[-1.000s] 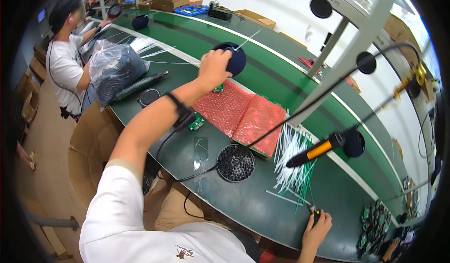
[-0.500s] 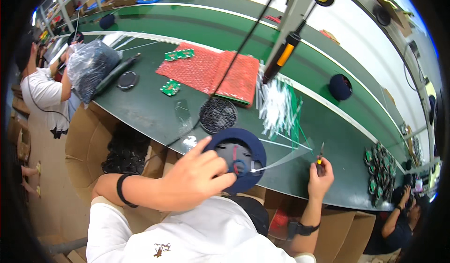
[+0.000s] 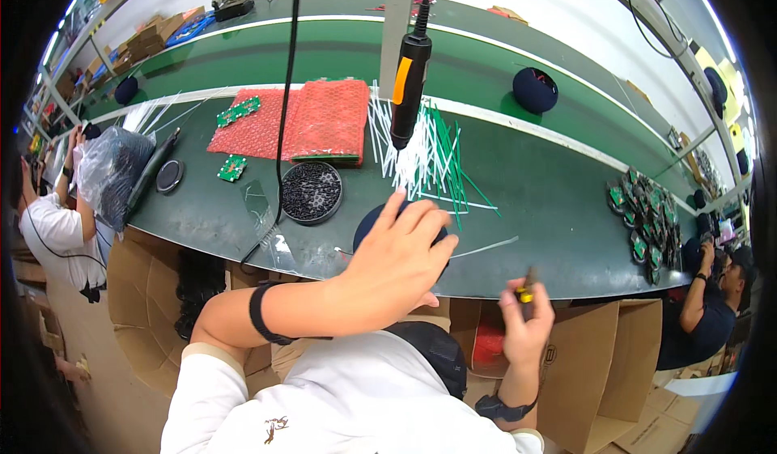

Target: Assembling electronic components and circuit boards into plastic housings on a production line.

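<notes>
My left hand (image 3: 401,252) curves over a dark blue round shell (image 3: 366,226) at the table's near edge, gripping it and hiding most of it. Whatever lies inside the shell is covered by the hand. A thin pale strip (image 3: 486,248) lies on the table to the shell's right. My right hand (image 3: 528,320), apart from the shell and just off the table edge, is closed on small nippers (image 3: 526,294) with a yellow-and-black handle; motion blurs their tip. Beyond the shell lie many white cable ties (image 3: 413,159) and green ones (image 3: 449,159).
A black-and-orange electric screwdriver (image 3: 410,90) hangs above the ties. Left of it are a dish of black screws (image 3: 312,193), red bubble wrap (image 3: 328,122) and green circuit boards (image 3: 232,168). Wired boards (image 3: 647,223) pile up at right. Cardboard boxes (image 3: 583,365) stand below; people work at both sides.
The view has swung right. My left hand has moved over the shell, covering its opening. My right hand has drawn back off the table with the nippers. The pale strip now lies on the table.
</notes>
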`<state>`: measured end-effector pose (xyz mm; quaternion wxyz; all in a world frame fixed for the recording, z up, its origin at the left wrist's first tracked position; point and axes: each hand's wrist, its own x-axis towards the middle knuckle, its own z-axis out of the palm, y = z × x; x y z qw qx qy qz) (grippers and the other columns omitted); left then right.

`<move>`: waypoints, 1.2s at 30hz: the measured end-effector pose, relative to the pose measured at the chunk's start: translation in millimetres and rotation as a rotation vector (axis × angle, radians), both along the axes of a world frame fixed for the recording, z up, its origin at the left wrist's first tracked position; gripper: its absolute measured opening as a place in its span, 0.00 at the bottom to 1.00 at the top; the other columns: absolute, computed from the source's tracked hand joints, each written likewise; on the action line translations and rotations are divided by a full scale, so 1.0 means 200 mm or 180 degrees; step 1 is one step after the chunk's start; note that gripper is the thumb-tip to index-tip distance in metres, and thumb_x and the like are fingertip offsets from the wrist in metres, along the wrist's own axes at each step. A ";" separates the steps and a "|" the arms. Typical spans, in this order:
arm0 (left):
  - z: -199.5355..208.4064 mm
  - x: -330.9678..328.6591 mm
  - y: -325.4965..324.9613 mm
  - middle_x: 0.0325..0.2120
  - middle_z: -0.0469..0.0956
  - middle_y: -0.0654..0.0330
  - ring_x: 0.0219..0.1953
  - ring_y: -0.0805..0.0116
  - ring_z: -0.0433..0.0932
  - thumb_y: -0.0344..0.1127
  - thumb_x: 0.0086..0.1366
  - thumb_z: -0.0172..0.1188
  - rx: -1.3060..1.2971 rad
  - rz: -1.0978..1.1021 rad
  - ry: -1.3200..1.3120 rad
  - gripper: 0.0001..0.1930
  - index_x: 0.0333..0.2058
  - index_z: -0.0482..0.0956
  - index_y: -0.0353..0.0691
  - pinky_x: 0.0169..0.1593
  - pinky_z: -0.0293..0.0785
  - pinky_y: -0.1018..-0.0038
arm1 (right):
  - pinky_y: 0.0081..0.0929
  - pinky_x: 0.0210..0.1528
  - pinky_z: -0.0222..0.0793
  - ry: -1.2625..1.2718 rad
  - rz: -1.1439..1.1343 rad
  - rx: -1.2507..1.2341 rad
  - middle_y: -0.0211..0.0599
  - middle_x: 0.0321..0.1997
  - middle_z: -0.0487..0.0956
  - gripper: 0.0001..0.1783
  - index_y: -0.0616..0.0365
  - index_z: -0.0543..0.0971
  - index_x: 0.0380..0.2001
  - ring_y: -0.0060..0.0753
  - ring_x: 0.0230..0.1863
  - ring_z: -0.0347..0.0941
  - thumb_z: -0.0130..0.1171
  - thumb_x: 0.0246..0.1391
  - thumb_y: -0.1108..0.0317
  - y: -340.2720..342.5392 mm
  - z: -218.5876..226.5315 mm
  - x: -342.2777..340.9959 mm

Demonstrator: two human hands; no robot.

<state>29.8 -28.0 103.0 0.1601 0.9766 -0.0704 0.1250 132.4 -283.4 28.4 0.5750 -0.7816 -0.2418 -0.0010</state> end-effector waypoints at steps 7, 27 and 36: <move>-0.08 0.10 0.00 0.54 0.72 0.58 0.69 0.49 0.65 0.24 0.47 0.77 -0.0949 -0.0139 0.0233 0.27 0.44 0.73 0.46 0.74 0.50 0.39 | 0.31 0.35 0.74 -0.0438 0.0548 -0.0583 0.42 0.34 0.77 0.17 0.63 0.81 0.45 0.41 0.32 0.78 0.69 0.50 0.80 0.18 -0.04 -0.11; -0.10 0.11 0.00 0.42 0.76 0.57 0.67 0.48 0.67 0.30 0.56 0.74 -0.1184 -0.0133 0.0046 0.17 0.40 0.75 0.44 0.73 0.51 0.42 | 0.34 0.31 0.72 -0.0796 0.0630 -0.0569 0.41 0.31 0.77 0.19 0.60 0.82 0.43 0.42 0.29 0.77 0.69 0.45 0.80 0.30 -0.07 -0.05; -0.10 0.26 0.16 0.24 0.80 0.51 0.29 0.52 0.79 0.35 0.66 0.63 -0.1760 0.0754 -0.0508 0.08 0.33 0.81 0.36 0.37 0.74 0.59 | 0.36 0.33 0.74 -0.1379 -0.0161 -0.1220 0.38 0.32 0.80 0.17 0.53 0.84 0.41 0.43 0.32 0.78 0.76 0.47 0.68 0.26 -0.13 0.13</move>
